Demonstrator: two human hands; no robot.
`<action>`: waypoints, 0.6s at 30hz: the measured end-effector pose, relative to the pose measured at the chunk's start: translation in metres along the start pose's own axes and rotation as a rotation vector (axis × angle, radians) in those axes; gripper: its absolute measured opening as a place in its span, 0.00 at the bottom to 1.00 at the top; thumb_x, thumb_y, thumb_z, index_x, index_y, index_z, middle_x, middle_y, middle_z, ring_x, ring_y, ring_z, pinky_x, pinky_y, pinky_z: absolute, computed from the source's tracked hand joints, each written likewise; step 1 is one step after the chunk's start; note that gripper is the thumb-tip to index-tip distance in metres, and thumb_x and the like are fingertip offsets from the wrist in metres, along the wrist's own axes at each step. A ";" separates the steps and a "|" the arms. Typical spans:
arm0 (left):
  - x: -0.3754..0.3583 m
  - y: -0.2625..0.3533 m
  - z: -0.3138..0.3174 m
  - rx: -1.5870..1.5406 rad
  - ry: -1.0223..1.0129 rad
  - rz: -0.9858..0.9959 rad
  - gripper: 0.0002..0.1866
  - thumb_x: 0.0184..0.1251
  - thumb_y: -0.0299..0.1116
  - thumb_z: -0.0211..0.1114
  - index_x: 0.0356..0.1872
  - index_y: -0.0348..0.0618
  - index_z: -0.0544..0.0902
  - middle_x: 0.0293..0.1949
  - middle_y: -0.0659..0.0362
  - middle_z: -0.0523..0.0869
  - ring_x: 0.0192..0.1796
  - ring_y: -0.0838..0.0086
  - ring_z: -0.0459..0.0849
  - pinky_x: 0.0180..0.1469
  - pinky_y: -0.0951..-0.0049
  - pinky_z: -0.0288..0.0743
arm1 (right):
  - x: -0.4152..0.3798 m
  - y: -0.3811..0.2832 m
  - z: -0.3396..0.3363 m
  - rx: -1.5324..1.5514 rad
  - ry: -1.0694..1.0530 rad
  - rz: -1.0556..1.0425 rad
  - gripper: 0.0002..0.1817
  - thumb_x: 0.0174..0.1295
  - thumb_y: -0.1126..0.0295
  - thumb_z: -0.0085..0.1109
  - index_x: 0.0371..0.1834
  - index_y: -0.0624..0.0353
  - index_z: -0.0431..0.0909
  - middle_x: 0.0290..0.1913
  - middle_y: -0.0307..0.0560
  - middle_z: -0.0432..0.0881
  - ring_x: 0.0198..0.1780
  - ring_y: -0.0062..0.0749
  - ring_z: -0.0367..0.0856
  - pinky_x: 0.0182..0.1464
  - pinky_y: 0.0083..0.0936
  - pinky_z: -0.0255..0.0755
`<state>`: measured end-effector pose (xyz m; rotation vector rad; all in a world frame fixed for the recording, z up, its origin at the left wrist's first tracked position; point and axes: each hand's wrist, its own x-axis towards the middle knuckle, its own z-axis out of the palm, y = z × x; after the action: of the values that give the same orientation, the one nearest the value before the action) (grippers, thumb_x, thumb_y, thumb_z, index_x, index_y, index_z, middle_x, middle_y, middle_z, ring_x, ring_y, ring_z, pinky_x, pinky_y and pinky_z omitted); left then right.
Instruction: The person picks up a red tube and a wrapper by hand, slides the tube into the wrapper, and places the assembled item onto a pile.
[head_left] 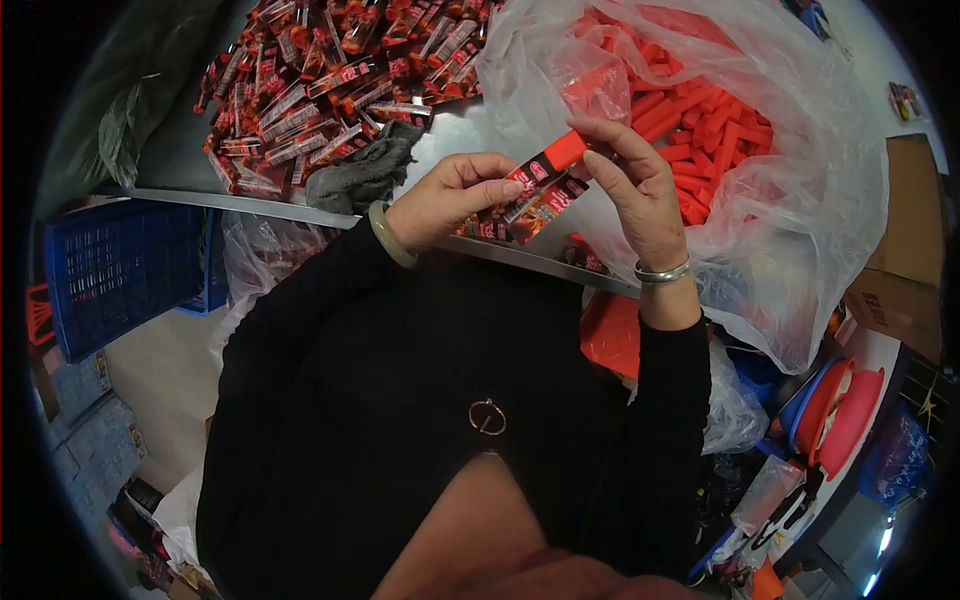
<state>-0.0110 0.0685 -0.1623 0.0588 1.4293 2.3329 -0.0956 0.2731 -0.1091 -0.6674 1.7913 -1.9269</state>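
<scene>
Between my two hands is a small printed packet (533, 177) in black and red, with a bright red piece (566, 150) at its upper end. My left hand (450, 199) pinches the packet's lower left part. The fingers of my right hand (636, 187) close round the red end. Another printed packet (548, 212) lies just under the held one; what supports it is hard to tell. Behind my right hand, a clear plastic bag (820, 190) holds many red pieces (715, 130).
A large pile of printed packets (300, 100) covers the table's back left, with a grey cloth (365, 170) in front. The metal table edge (270, 207) crosses before my body. A blue crate (125, 260) stands at left, cardboard (895, 300) at right.
</scene>
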 end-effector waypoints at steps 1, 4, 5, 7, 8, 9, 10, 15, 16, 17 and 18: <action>0.000 0.000 0.001 0.000 0.000 0.000 0.13 0.70 0.33 0.59 0.49 0.35 0.77 0.41 0.61 0.83 0.42 0.83 0.81 0.46 0.81 0.75 | 0.001 0.000 -0.004 0.009 -0.032 0.005 0.13 0.65 0.72 0.56 0.52 0.64 0.76 0.38 0.37 0.79 0.35 0.16 0.76 0.41 0.14 0.73; 0.002 -0.003 0.007 0.022 0.026 0.099 0.13 0.69 0.32 0.60 0.49 0.34 0.78 0.41 0.61 0.84 0.42 0.83 0.81 0.46 0.81 0.76 | 0.002 0.000 -0.012 -0.097 0.046 0.129 0.11 0.64 0.69 0.59 0.46 0.64 0.78 0.35 0.37 0.79 0.32 0.15 0.75 0.34 0.13 0.71; 0.003 -0.005 0.008 0.083 0.073 0.138 0.13 0.68 0.31 0.61 0.48 0.34 0.78 0.41 0.61 0.84 0.42 0.83 0.81 0.46 0.80 0.76 | 0.002 -0.002 -0.012 -0.098 0.048 0.129 0.11 0.64 0.69 0.59 0.46 0.64 0.78 0.35 0.37 0.79 0.32 0.15 0.75 0.34 0.13 0.71; 0.003 -0.005 0.010 0.143 0.120 0.176 0.13 0.68 0.30 0.61 0.48 0.34 0.78 0.40 0.61 0.84 0.41 0.83 0.81 0.46 0.80 0.76 | 0.001 -0.008 -0.010 -0.175 0.045 0.223 0.10 0.63 0.67 0.61 0.40 0.63 0.79 0.31 0.36 0.79 0.29 0.14 0.75 0.31 0.12 0.69; 0.002 -0.004 0.010 0.273 0.144 0.205 0.13 0.67 0.30 0.62 0.48 0.33 0.78 0.40 0.61 0.84 0.42 0.83 0.81 0.45 0.80 0.76 | 0.001 -0.008 -0.010 -0.174 0.046 0.223 0.10 0.63 0.67 0.61 0.40 0.63 0.79 0.31 0.36 0.79 0.29 0.14 0.75 0.31 0.12 0.69; 0.002 -0.004 0.010 0.402 0.168 0.234 0.13 0.67 0.29 0.62 0.48 0.33 0.77 0.40 0.61 0.84 0.42 0.83 0.81 0.45 0.80 0.76 | 0.001 -0.009 -0.009 -0.188 0.051 0.238 0.10 0.63 0.68 0.61 0.39 0.64 0.79 0.30 0.36 0.79 0.29 0.14 0.75 0.30 0.12 0.70; 0.002 -0.004 0.010 0.401 0.168 0.233 0.13 0.67 0.29 0.62 0.48 0.33 0.77 0.40 0.61 0.84 0.42 0.83 0.81 0.45 0.80 0.76 | 0.001 -0.009 -0.009 -0.201 0.055 0.252 0.09 0.62 0.68 0.61 0.37 0.64 0.79 0.29 0.35 0.79 0.29 0.14 0.75 0.30 0.12 0.70; 0.005 -0.010 0.005 0.120 0.111 0.161 0.13 0.68 0.32 0.62 0.48 0.34 0.78 0.39 0.61 0.84 0.40 0.83 0.81 0.44 0.80 0.76 | 0.000 0.001 0.001 -0.195 0.106 0.118 0.08 0.61 0.70 0.62 0.38 0.64 0.79 0.31 0.36 0.80 0.31 0.14 0.76 0.34 0.12 0.71; 0.005 -0.008 0.006 0.120 0.113 0.162 0.13 0.68 0.32 0.62 0.48 0.34 0.78 0.39 0.61 0.84 0.40 0.83 0.81 0.44 0.80 0.76 | 0.000 0.003 0.002 -0.182 0.147 0.073 0.08 0.61 0.71 0.62 0.39 0.64 0.79 0.32 0.36 0.80 0.32 0.14 0.76 0.36 0.12 0.71; 0.005 -0.004 0.007 0.047 0.104 0.100 0.14 0.68 0.33 0.61 0.48 0.35 0.78 0.39 0.62 0.84 0.39 0.84 0.81 0.44 0.81 0.76 | -0.001 0.004 0.003 -0.182 0.145 0.073 0.08 0.61 0.71 0.62 0.39 0.64 0.79 0.32 0.36 0.80 0.32 0.14 0.76 0.36 0.12 0.71; 0.004 -0.002 0.007 -0.025 0.095 0.038 0.14 0.69 0.35 0.61 0.48 0.36 0.78 0.38 0.63 0.84 0.38 0.85 0.80 0.43 0.82 0.76 | -0.002 0.005 0.003 -0.184 0.119 0.040 0.09 0.60 0.71 0.63 0.40 0.63 0.78 0.33 0.37 0.80 0.34 0.16 0.76 0.38 0.14 0.71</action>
<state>-0.0126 0.0773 -0.1614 -0.0324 1.4555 2.4127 -0.0922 0.2713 -0.1138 -0.5817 2.0582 -1.8252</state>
